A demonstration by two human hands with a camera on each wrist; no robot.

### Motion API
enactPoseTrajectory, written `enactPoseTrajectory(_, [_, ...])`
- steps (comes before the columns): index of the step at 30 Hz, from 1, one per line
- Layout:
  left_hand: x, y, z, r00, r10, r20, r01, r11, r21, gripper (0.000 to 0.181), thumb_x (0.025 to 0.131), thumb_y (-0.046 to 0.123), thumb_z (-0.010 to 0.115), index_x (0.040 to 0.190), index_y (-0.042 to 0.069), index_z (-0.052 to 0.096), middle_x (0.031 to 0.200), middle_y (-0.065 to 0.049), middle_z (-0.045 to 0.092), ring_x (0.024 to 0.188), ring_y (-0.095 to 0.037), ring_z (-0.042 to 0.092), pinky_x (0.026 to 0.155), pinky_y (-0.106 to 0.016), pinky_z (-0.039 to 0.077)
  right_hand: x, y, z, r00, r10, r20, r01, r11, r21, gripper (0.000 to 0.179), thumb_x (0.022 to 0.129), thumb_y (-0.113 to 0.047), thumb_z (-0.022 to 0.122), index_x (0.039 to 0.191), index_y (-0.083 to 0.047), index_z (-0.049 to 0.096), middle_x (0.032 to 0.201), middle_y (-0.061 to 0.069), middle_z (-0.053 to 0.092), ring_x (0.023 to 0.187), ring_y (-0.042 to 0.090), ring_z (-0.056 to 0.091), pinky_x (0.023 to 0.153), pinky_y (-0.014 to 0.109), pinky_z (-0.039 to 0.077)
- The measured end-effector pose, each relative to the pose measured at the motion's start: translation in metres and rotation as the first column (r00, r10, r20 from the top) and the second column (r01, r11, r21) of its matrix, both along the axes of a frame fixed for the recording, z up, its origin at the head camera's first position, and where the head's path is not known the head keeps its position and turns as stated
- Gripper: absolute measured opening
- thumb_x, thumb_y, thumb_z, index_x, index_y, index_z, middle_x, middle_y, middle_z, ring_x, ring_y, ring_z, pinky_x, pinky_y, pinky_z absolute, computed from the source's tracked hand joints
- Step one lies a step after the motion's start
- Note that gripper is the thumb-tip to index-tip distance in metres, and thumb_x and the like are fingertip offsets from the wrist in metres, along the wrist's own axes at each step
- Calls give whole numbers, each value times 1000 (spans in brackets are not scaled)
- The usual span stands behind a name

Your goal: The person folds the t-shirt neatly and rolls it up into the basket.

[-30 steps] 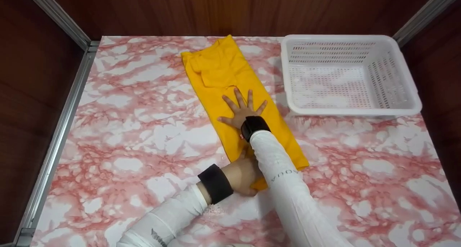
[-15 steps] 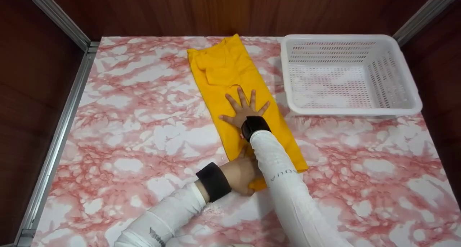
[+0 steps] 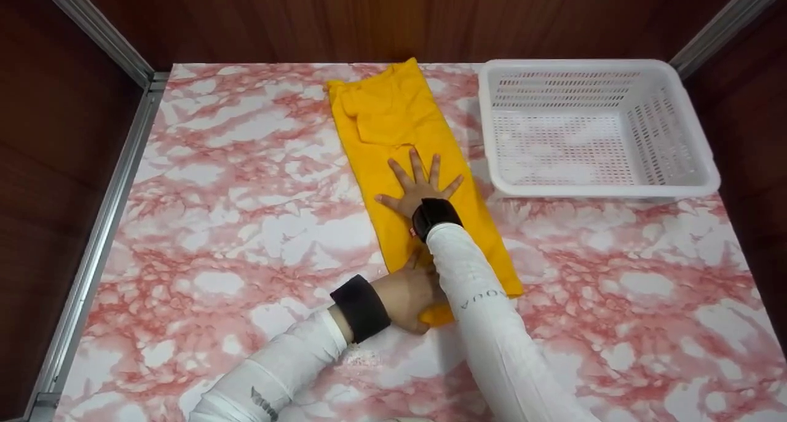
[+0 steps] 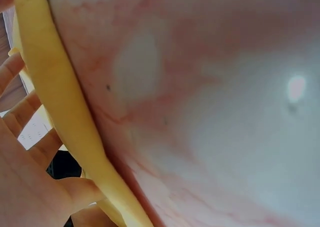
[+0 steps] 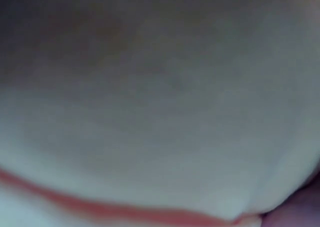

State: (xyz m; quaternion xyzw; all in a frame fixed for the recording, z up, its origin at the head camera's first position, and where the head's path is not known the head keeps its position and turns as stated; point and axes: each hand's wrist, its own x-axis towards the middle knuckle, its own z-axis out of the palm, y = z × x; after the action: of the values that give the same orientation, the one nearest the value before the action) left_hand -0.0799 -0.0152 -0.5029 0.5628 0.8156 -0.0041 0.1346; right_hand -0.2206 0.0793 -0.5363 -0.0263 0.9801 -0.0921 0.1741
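A yellow cloth [image 3: 374,167] lies on the bench [image 3: 246,225] as a long, slightly slanted strip, left of the white basket [image 3: 605,191]. Its fabric looks soft and matte, its long sides nearly straight; towards the far end, a squarish folded flap [image 3: 384,123] sits on top, with raised, wrinkled edges. The far end finishes in 2 uneven corners.

Both hands are on the cloth. The right hand [image 3: 421,191] rests palm down, its 5 fingers fanned wide over the middle of the strip. The left hand [image 3: 406,296] lies at the near end, partly covered by the right forearm; the left wrist view shows its fingers spread and fairly straight against a thick, rounded fold, the thumb on the fabric. The right wrist view is too blurred to add detail.

The forearms wear smooth white sleeves [image 3: 516,336] with dark print, and each wrist has a black band [image 3: 363,308].

The basket is a rounded rectangle of moulded plastic with a broad rim, slotted walls and a mesh base. The bench has a glossy red-and-white marbled pattern. Behind it stands a dark, reddish wood-grain panel [image 3: 430,16].
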Motion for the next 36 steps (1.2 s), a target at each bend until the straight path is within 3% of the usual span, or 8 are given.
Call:
enactPoseTrajectory(12, [0,-4,-1,1000,24,2,-24,1000,-14,58,75,46,67,129,27,58,135,2,52,134,-26,33,107,-64,19,1,1,3,998,-66,9,67,997,-25,82,69,-91,18,135,-60,-19,148,-14,-36,131,31,-40,86,75,-24])
enactPoseTrajectory(20, [2,-6,1,1000,26,10,-26,1000,1,40,76,44,68,109,21,69,116,3,62,123,-23,43,105,-65,21,3,-1,7,992,-124,7,125,991,-41,81,72,-88,23,138,-59,-15,150,-14,-34,133,32,-38,89,75,-22])
enactPoseTrajectory(28, [2,-10,0,1000,21,6,-21,1000,9,53,75,40,69,125,27,60,129,5,57,131,-25,35,103,-68,19,2,1,5,987,-163,14,164,986,-42,82,71,-89,20,136,-58,-18,148,-12,-37,132,33,-38,89,76,-21])
enactPoseTrajectory(36, [2,-13,2,999,22,24,-23,999,25,55,75,39,70,127,26,59,130,4,56,130,-24,36,104,-68,17,0,3,2,984,-177,27,178,984,-33,82,69,-90,16,135,-59,-21,146,-12,-41,131,35,-39,87,76,-22])
